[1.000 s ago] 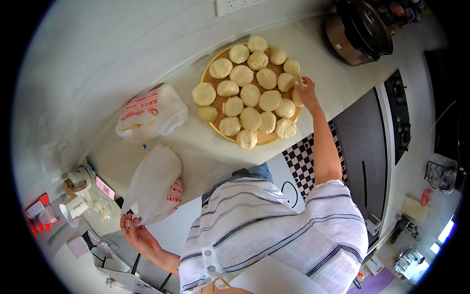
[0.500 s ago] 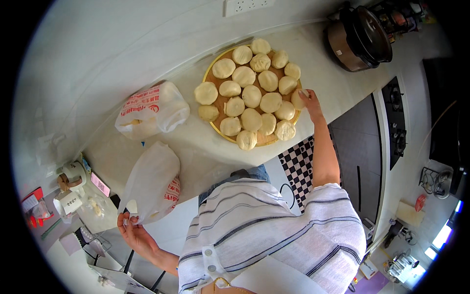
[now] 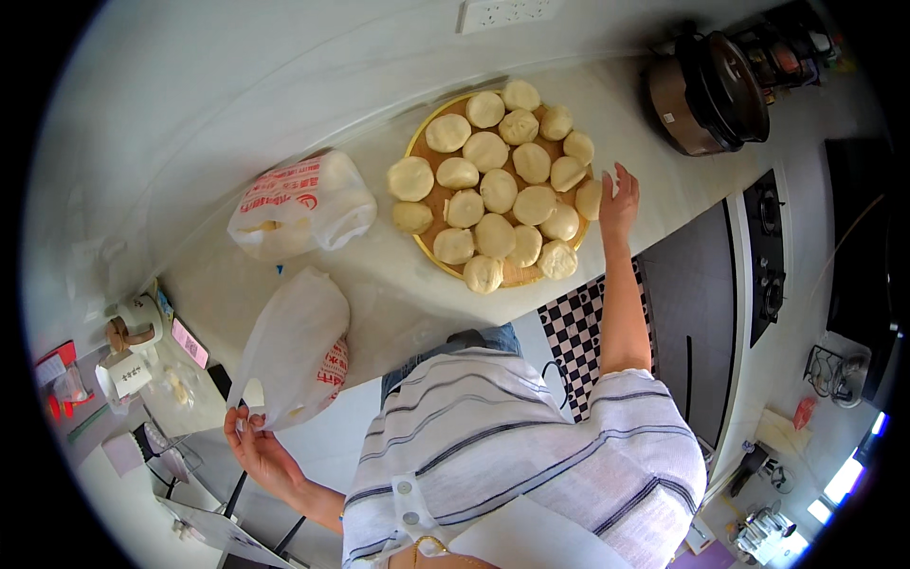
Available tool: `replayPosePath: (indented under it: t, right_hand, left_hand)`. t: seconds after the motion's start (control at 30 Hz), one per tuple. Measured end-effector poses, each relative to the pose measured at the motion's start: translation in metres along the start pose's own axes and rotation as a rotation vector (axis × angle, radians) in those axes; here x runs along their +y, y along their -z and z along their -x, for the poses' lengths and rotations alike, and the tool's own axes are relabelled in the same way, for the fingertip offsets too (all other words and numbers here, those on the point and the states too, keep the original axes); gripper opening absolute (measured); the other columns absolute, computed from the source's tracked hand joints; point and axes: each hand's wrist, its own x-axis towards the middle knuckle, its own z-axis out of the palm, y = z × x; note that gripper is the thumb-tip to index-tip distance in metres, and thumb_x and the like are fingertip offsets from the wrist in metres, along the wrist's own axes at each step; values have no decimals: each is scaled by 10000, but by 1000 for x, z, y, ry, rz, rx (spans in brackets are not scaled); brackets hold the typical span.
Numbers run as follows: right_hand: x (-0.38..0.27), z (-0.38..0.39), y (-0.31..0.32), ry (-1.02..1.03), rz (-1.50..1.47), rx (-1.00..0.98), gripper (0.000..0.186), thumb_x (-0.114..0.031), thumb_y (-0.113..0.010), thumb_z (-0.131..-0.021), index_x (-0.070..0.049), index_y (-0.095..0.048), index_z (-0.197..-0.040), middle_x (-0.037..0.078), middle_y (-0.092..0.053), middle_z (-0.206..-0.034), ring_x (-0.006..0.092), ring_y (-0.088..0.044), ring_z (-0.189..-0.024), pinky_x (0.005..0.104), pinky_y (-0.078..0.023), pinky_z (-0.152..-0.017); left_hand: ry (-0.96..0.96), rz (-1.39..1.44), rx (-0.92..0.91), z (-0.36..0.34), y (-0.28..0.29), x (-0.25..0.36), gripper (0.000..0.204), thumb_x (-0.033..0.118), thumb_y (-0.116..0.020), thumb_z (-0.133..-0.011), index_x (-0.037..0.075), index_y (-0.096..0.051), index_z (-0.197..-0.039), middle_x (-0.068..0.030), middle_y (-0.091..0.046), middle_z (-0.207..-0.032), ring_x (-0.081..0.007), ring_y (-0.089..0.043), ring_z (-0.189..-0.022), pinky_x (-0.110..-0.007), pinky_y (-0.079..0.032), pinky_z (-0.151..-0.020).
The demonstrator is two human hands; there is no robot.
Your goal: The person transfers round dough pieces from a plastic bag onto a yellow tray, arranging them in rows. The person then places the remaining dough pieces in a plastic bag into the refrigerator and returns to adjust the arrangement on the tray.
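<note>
Many round pale dough buns (image 3: 498, 191) lie on a round wooden board (image 3: 437, 201) with a yellow rim, on the counter. At the board's right edge my right hand (image 3: 619, 204) is open beside the outermost bun (image 3: 588, 200), fingers apart and holding nothing. My left hand (image 3: 261, 457) pinches the handle of a white plastic bag (image 3: 296, 341) with red print, near the counter's front edge. The bag hangs bulging, and its contents are mostly hidden. Another white bag (image 3: 313, 204) with red print rests behind it against the wall side.
A brown and black electric cooker (image 3: 701, 100) stands at the counter's far right. A black gas hob (image 3: 766, 247) is farther right. At the left are a phone with a pink screen (image 3: 190, 342) and a white jug (image 3: 137, 322). A wall socket strip (image 3: 507, 11) is above.
My right hand has let go of the bun at the board's right edge and its fingers have spread. My left hand still grips the bag. The view has shifted slightly.
</note>
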Motion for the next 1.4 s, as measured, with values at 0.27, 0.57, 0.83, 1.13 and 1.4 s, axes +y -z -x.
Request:
replayPosePath:
  t: [0.27, 0.57, 0.83, 1.13, 1.4]
  right_hand:
    - [-236, 49, -83, 618, -333, -546, 456, -272, -680, -865, -146, -583, -1292, 126, -527, -1368, 315, -487, -1263, 413, -415, -1039]
    - [-285, 42, -135, 641, 248, -830, 437, -304, -563, -933, -198, -526, -1355, 111, -455, -1421, 283, -360, -1356, 470, -302, -1079]
    - [-275, 50, -143, 616, 206, -661, 418, -393, -584, -921, -181, -582, -1281, 102, -541, -1292, 289, -437, -1265, 476, -317, -1042]
    - [-323, 85, -60, 771, -510, -547, 492, -372, -765, -778, -102, -610, -1159, 107, -563, -1225, 317, -507, -1170, 454, -360, -1013]
    - [-396, 95, -82, 3, -923, -1108, 355, -254, -680, -906, -11, -609, -1155, 117, -619, -1091, 190, -559, -848, 351, -475, -783]
  left_hand:
    - [0, 25, -30, -5, -3, 0, 370, 60, -621, -906, -14, -516, -1253, -78, -573, -1100, -146, -519, -887, -272, -431, -883]
    - [16, 164, 74, 17, 7, -4, 291, 56, -605, -923, 13, -544, -1205, -73, -580, -1077, -134, -514, -854, -271, -424, -878]
    - [8, 159, 55, 10, 7, -6, 304, 51, -620, -910, 11, -556, -1205, -95, -588, -1089, -147, -526, -882, -285, -423, -880]
    - [0, 216, -7, -2, 14, -18, 303, 6, -591, -896, 21, -557, -1197, -113, -606, -1088, -130, -520, -753, -326, -451, -873]
    - [62, 493, -166, -17, 35, -30, 237, -3, -567, -889, 57, -571, -1119, -150, -597, -1113, -82, -440, -609, -338, -453, -819]
